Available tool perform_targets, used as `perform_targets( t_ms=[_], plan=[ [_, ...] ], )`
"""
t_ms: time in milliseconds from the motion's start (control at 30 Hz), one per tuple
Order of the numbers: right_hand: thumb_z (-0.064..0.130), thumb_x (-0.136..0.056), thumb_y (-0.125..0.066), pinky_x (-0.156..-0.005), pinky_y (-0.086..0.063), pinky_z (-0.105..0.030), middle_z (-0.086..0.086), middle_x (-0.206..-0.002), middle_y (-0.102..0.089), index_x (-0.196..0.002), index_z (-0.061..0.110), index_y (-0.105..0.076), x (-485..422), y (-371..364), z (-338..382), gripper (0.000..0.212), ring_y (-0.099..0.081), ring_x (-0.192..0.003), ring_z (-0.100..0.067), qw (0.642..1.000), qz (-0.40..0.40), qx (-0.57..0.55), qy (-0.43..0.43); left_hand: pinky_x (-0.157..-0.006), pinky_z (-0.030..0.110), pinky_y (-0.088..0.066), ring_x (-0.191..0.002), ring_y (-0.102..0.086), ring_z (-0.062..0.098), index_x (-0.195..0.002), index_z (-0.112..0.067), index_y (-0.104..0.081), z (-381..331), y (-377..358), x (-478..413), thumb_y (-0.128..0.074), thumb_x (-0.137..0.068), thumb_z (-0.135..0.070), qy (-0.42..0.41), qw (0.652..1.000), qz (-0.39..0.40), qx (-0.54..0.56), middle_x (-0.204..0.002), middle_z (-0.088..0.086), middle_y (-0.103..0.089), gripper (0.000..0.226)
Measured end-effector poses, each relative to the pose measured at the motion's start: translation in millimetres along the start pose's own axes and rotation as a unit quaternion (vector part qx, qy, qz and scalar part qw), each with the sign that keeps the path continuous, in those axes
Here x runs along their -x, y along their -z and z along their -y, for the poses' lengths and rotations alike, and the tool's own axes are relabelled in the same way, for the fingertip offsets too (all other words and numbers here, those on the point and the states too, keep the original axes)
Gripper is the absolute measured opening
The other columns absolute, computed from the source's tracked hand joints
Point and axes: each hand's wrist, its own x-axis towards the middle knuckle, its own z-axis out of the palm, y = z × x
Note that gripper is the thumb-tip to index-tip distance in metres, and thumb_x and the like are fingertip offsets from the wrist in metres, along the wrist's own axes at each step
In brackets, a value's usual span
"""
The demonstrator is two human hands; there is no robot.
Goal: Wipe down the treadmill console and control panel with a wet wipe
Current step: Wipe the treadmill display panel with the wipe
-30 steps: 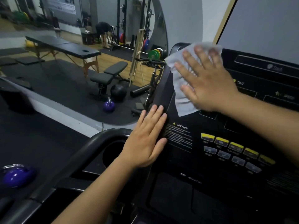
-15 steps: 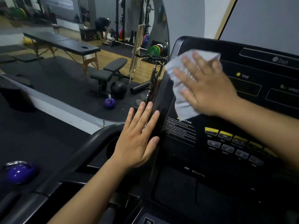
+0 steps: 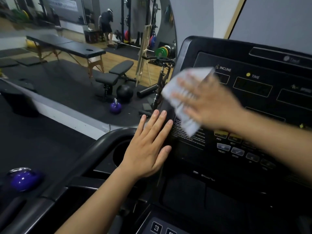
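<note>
Downward and slightly inward, the right hand (image 3: 208,103) has carried the wet wipe (image 3: 189,122) from the upper-left corner of the treadmill console (image 3: 211,53) to its left-middle zone, so the INCLINE label (image 3: 225,69) is now uncovered. The hand is motion-blurred, which suggests a stroke in progress. Its fingers lie straight and spread over the wipe, pressing it flat against the panel face rather than gripping it, probably so that more cloth meets the surface on each pass. The wipe's lower corner overlaps the top of the caution label (image 3: 190,141), just beside the row of yellow and grey buttons (image 3: 236,149) of the control panel. The left hand (image 3: 150,146) has kept its place, fingers extended and together, palm laid on the console's left edge beside the cup holder (image 3: 120,153); it holds nothing and appears to steady the person or the console against the wiping pressure. Judged from the wipe's position, the displays to the right and the button rows remain to be covered.
</note>
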Motion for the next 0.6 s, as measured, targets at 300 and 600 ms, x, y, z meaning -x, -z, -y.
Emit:
perform_targets(
  t_ms=[300,600],
  plan=[
    [0.045,-0.092,-0.039,-0.113,-0.015,-0.067,-0.014,-0.158,-0.03,-0.146,0.021,-0.043,8.6,-9.7,42.6,0.06,-0.018,-0.146,-0.043,0.999,-0.025,-0.031,-0.023,-0.122,0.056,-0.013,-0.152,-0.014,0.032,-0.15,-0.003,-0.036,-15.5,-4.2,-2.0,-0.035,-0.102,-0.035,-0.005,1.0,0.007,0.019,-0.161,0.018,-0.023,0.058],
    [0.047,-0.099,-0.029,-0.114,-0.012,-0.067,-0.011,-0.158,-0.028,-0.147,0.027,-0.04,18.9,9.2,-42.8,0.053,-0.024,-0.146,-0.039,1.0,-0.005,-0.001,-0.026,-0.123,0.053,-0.011,-0.152,-0.011,0.033,-0.151,-0.003,-0.035,-24.9,-14.5,-33.4,-0.042,-0.101,-0.031,-0.023,0.999,-0.001,0.032,-0.162,0.018,-0.021,0.058]
  ],
)
